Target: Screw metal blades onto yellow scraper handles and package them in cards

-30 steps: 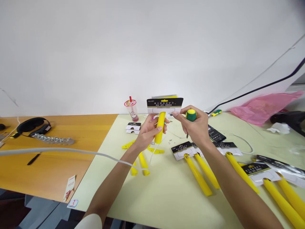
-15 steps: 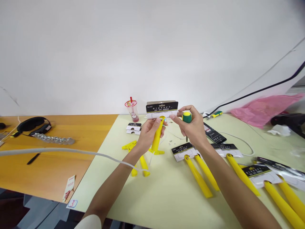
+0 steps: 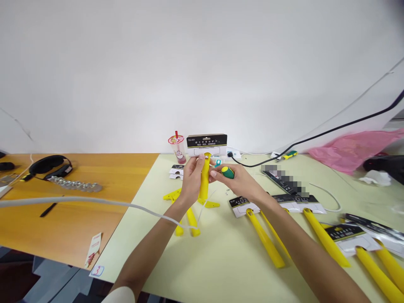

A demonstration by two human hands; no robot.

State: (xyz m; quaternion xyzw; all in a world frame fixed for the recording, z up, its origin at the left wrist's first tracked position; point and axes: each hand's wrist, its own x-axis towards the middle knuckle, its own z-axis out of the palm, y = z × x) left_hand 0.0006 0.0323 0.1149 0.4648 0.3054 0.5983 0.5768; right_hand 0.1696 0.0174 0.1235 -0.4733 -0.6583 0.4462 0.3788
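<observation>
My left hand (image 3: 191, 176) is closed round a yellow plastic handle (image 3: 204, 185), held upright above the table. A black-and-white header card (image 3: 206, 145) sits at the handle's top end. My right hand (image 3: 235, 179) grips a screwdriver (image 3: 227, 172) with a green and yellow handle; its fingertips are close to the yellow handle, and the screwdriver's tip is hidden. Below, more yellow handles (image 3: 193, 221) with crosspieces lie on the table. To the right, several yellow handles (image 3: 265, 240) lie with their cards attached.
A plastic cup with a red straw (image 3: 178, 151) stands behind my left hand, near folded cards (image 3: 176, 171). A dark, partly blurred device (image 3: 277, 179) and a pink bag (image 3: 356, 149) are at right. A white cable (image 3: 126, 203) crosses in front. Headphones (image 3: 50, 166) lie on the wooden table.
My right hand has let go of the card's edge and come down beside the yellow handle. The screwdriver in it has tilted from upright toward lying sideways.
</observation>
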